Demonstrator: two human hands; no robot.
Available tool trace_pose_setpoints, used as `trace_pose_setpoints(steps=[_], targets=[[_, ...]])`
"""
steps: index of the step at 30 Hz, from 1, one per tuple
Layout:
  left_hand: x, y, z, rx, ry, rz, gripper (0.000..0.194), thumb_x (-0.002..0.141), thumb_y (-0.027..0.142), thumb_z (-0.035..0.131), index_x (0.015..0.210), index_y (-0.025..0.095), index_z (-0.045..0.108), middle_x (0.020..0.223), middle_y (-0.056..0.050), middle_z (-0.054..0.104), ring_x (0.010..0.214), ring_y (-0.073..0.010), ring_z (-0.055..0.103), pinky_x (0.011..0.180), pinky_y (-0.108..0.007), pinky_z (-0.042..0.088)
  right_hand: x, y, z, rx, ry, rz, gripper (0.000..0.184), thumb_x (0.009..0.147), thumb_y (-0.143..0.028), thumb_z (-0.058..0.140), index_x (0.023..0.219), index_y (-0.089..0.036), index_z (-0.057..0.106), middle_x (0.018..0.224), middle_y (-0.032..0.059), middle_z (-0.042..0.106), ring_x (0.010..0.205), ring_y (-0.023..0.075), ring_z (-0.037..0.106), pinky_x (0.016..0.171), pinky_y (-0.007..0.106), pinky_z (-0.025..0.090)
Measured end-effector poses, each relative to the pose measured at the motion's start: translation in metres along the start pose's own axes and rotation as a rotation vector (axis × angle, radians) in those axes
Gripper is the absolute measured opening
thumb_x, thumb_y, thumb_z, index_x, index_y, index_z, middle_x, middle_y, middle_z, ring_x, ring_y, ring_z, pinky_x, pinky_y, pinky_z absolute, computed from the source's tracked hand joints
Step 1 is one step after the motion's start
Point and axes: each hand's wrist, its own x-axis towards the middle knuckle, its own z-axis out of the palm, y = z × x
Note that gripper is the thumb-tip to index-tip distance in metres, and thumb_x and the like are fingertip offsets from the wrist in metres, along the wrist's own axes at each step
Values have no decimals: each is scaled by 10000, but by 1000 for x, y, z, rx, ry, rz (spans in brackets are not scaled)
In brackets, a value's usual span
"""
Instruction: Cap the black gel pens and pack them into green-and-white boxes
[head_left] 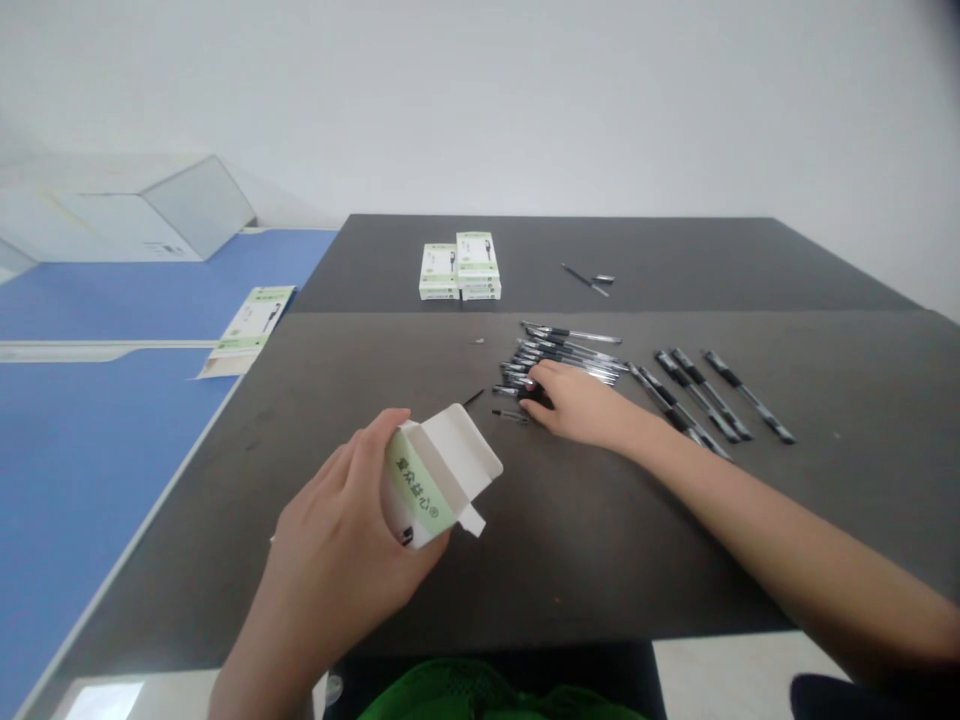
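My left hand [341, 540] grips a small white and green pen box [431, 480] with its end flap open, held above the near part of the dark table [525, 560]. My right hand [574, 400] reaches forward and rests on a pile of black pens [559, 355] in the middle of the table. Its fingers curl down over the pens; whether they hold one is hidden. More black pens [701, 395] lie side by side to the right of that hand.
Two closed pen boxes [461, 265] stand at the back of the table, with a loose pen and cap [589, 278] to their right. A flattened box [247, 330] lies on the blue table [90, 420] at left. A large pale carton [150, 205] sits beyond it.
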Motion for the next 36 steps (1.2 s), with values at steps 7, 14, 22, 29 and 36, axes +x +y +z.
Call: trace_pose_setpoints(steps=[7,14,22,29,36], targets=[[6,-4,11,89,-57,-21,712,802,437,663,1428,215,404,1235,-156,690,1065,-387,712,841,-485,575,-3,-3,-2,-52,7,14,226,1037,-255,487,1108,-102,637,1218,172,674,1009,305,700,750,347,471],[9,-21,3,177,-129,1,739,835,468,637,1478,192,396,1285,-161,665,1129,-378,676,885,-471,554,-6,-3,-4,-45,24,42,208,1022,-278,535,1036,-117,667,1165,157,686,978,311,706,723,356,468],[13,-52,20,233,-250,58,989,774,673,723,1581,193,412,1386,-241,559,1278,-495,533,1018,-639,447,-15,-19,6,107,63,-23,218,986,-306,633,1108,-127,657,1219,142,666,991,274,696,710,321,460],[-5,5,9,-434,326,-52,337,963,354,620,1270,246,709,1185,-104,600,1071,-269,610,907,-401,501,-53,-44,-10,685,191,-47,174,1019,-261,563,925,-175,682,786,9,706,748,153,662,701,260,467],[-2,52,55,-1455,16,-182,167,964,320,699,886,247,827,979,-31,699,912,-162,628,833,-282,493,-87,-84,-22,1258,213,-33,228,975,-283,614,771,-189,651,741,1,697,762,149,672,735,268,505]])
